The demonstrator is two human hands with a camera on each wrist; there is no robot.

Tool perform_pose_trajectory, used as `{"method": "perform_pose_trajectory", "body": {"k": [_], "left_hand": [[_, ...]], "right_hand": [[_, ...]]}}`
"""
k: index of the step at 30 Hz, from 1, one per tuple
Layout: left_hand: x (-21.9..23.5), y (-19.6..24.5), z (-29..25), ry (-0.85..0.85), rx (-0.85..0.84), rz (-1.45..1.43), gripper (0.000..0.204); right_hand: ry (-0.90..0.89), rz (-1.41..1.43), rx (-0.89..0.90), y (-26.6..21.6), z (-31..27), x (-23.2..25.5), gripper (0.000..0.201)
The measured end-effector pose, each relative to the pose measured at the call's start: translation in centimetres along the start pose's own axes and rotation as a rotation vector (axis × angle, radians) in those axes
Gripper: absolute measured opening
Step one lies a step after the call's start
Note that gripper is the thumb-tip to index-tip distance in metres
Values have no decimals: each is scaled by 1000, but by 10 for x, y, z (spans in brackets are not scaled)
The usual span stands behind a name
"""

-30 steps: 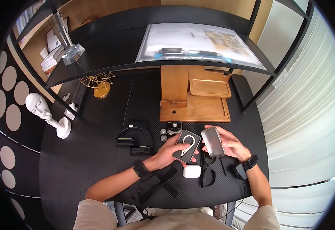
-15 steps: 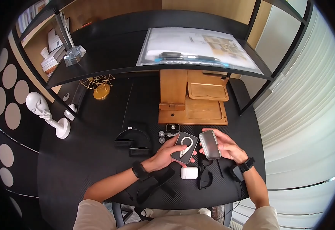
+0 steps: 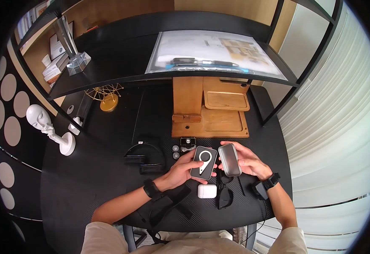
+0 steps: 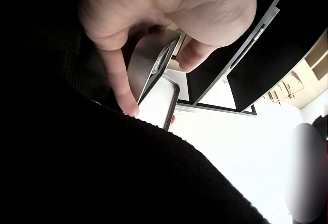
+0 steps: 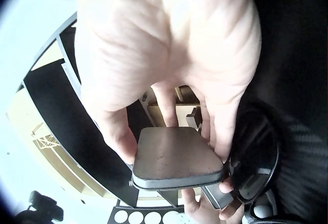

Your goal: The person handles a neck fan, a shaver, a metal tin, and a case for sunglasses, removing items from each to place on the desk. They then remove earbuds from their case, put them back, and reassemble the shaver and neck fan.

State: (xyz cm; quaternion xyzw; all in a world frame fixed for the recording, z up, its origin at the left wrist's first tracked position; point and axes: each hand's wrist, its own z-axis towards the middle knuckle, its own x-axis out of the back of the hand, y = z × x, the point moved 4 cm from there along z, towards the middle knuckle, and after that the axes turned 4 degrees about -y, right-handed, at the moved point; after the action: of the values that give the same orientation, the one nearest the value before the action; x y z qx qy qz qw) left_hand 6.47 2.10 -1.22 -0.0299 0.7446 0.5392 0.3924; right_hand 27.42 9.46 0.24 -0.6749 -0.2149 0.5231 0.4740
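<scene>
My left hand (image 3: 181, 172) holds a shallow metal tin (image 3: 211, 168) with a dark insert, its thumb lying over a cream-coloured tool (image 3: 202, 169) shaped like a ring with a pointed tail. The tool lies on the insert. The tin's lid (image 3: 229, 160) is in my right hand (image 3: 254, 164), gripped by its edges between thumb and fingers, hollow side toward the head camera. Lid and tin are side by side, a small gap between them. In the right wrist view the lid's smooth outer face (image 5: 177, 155) shows. The left wrist view shows the tin (image 4: 146, 60) edge-on between fingers and thumb.
Below the hands lie a white earbud case (image 3: 207, 191) and dark sunglasses (image 3: 224, 197). A small black device (image 3: 188, 144) and two silver round pieces stand behind. Black curved gear (image 3: 151, 149) is at left, a black strap (image 3: 168, 208) in front, a wooden stand (image 3: 231, 122) behind.
The tin in my left hand has turned slightly more upright. Both hands keep hold of their pieces, and the head view has shifted a little.
</scene>
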Motion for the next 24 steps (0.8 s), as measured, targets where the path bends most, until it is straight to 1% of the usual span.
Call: {"method": "perform_pose_trajectory", "body": {"k": [6,9,13,15,17,20,24], "left_hand": [[-1,0,0,1,0,23,48],[0,-1,1,5,-15,32,48],[-4,0,1,9,-5,51,49],[-1,-3,0,20,2,36,50],[-2,-1,0,-1,13,69,53],[-6,3,-1,27,42,81,52],[-3,0,0,33,34,83,51]], "right_hand": [[-12,-13,-10,0,0,-2,84],[-20,-63,13,-4,1,-3,81],[-39,-39,9,-4,1,-4,76],[-58,-65,-8,-2,1,-2,77],[-36,-53,14,-2,2,-4,78],[-50,42,17,3,3,2,81],[-15,41,-8,5,5,5,86]]}}
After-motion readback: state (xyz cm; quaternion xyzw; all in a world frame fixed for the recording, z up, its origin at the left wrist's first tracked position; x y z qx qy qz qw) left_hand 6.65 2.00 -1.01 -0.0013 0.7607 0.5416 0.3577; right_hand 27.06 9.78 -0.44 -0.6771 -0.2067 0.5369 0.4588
